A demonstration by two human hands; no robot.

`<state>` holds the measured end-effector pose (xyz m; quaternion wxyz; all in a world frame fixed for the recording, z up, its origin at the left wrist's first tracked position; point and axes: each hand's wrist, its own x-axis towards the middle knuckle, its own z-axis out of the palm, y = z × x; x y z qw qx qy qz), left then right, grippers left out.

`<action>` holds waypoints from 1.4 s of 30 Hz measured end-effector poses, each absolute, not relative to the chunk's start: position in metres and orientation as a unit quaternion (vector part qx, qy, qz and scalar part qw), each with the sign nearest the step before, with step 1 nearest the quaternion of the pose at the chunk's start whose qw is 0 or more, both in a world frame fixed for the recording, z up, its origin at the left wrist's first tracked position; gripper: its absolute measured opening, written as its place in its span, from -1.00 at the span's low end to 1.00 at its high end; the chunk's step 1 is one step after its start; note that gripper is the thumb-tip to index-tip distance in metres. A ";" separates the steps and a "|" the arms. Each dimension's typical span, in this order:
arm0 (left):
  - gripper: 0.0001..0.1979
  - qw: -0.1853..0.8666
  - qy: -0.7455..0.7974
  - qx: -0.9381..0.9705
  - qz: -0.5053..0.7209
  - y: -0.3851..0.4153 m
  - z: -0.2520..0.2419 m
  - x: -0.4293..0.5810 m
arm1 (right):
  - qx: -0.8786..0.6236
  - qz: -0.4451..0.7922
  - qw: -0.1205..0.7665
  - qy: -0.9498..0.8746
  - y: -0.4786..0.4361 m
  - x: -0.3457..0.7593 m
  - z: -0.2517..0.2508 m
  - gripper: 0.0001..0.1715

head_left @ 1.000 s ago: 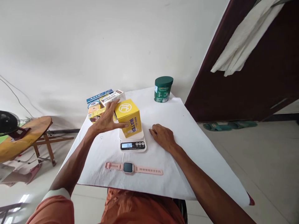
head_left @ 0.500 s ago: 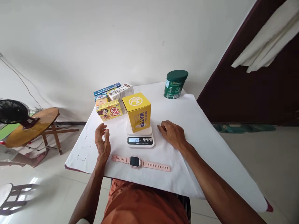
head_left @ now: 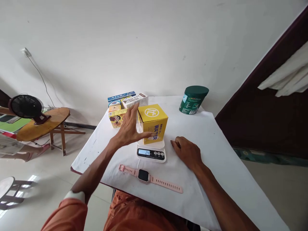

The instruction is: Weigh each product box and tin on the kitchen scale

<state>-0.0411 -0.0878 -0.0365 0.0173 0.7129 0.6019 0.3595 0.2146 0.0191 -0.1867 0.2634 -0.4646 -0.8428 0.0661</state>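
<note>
A yellow box marked WATER stands on a small white kitchen scale whose display reads 24. My left hand is at the box's left side, fingers stretched along that face and thumb on the front face; it grips nothing. My right hand rests palm down on the white tablecloth just right of the scale, fingers loosely bent and holding nothing. A pink smartwatch lies flat near the front edge, below the scale.
Several small cartons and a yellow cartoon box stand behind my left hand. A green canister sits at the back right. A round wooden table with a black fan is at the left, and a dark door at the right.
My left hand left the box, dropped near the watch, then came back to the box's left side. The scale reading fell from 362 to 24. The right hand stayed put.
</note>
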 end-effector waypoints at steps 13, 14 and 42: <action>-0.20 0.036 0.592 0.753 0.284 0.006 0.023 -0.047 | -0.467 0.074 0.265 -0.840 0.018 0.214 -0.187 -0.65; -0.20 0.029 0.594 0.750 0.289 0.016 0.025 -0.048 | -0.469 0.075 0.263 -0.840 0.018 0.214 -0.187 -0.65; -0.08 -0.089 0.654 0.724 0.199 0.080 0.002 -0.044 | -0.514 0.090 0.188 -0.832 0.013 0.208 -0.163 -0.75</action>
